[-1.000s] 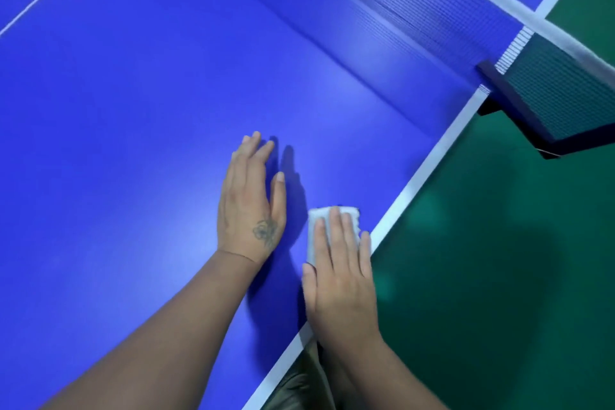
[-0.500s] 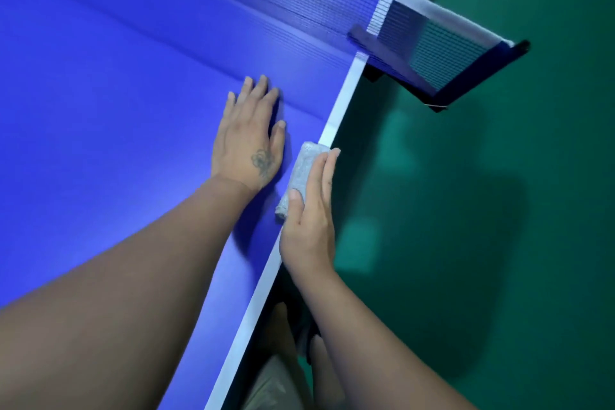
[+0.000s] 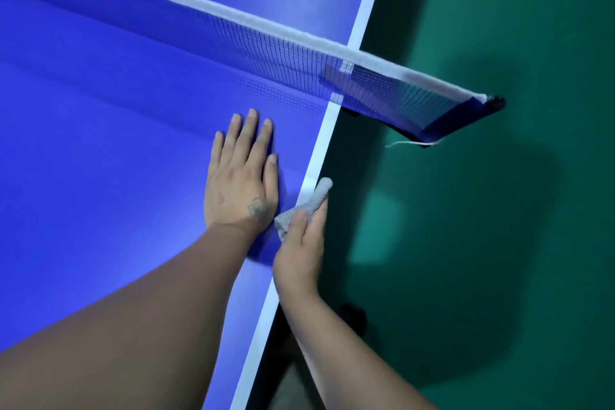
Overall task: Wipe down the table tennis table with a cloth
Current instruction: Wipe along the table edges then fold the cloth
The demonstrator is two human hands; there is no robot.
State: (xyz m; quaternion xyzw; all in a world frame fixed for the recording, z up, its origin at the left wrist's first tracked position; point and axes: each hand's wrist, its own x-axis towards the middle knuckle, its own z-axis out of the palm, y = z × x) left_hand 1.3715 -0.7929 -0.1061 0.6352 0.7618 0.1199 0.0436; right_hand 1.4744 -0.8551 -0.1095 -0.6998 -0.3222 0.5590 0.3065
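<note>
Table tennis table [image 3: 100, 176], blue with a white sideline, fills the left and centre of the view, its right edge running diagonally from the top toward the bottom. Beyond that edge lies a green floor [image 3: 499, 243], darkened in places by shadows. Across the upper part of the table stretches the net [image 3: 266, 53], dark mesh under a white top band, reaching past the sideline to a dark net post [image 3: 466, 110] that overhangs the floor; a short white cord hangs loose just under the post.

Two bare forearms come in from the bottom. One, the left, crosses the blue surface and ends in the left hand [image 3: 241, 176], which lies palm down and flat on the table just short of the net, fingers spread slightly apart and gripping nothing; a small dark tattoo shows near the base of its thumb. At the table's edge, just beside the left one, the right hand [image 3: 301, 250] is closed around a grey cloth [image 3: 309, 203], thumb on top and the other fingers wrapped beyond the edge. Bunched into a roll, the cloth sits against the white sideline at the table's right edge, its far end poking out past the fingertips toward the net.
</note>
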